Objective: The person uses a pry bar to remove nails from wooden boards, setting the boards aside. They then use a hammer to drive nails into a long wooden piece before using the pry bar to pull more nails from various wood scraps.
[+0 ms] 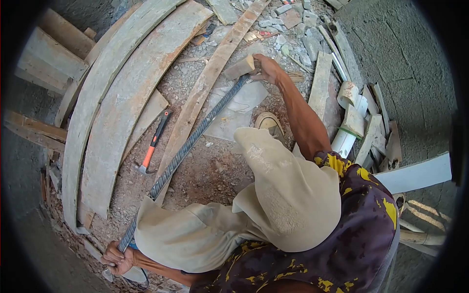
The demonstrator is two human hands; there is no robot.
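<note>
Across my knees runs a long ribbed steel bar [199, 136] with a block-shaped head [238, 68] at its far end; together they look like a sledgehammer. At the lower left, my left hand [118, 258] is closed around the near end of the bar. Up at the far end, my right hand [266, 68] is closed at the block, its fingertips partly hidden. A claw hammer [155, 140] with an orange and black handle lies on the ground left of the bar. Under the far part of the bar is a clear plastic sheet [234, 110].
Curved boards [134, 93] lie at the left, and a long narrow plank [207, 80] runs beneath the bar. Broken stones [293, 19] are strewn at the top. White pipe [344, 141] and wood scraps [369, 139] are piled at the right, near a rough grey wall [415, 93].
</note>
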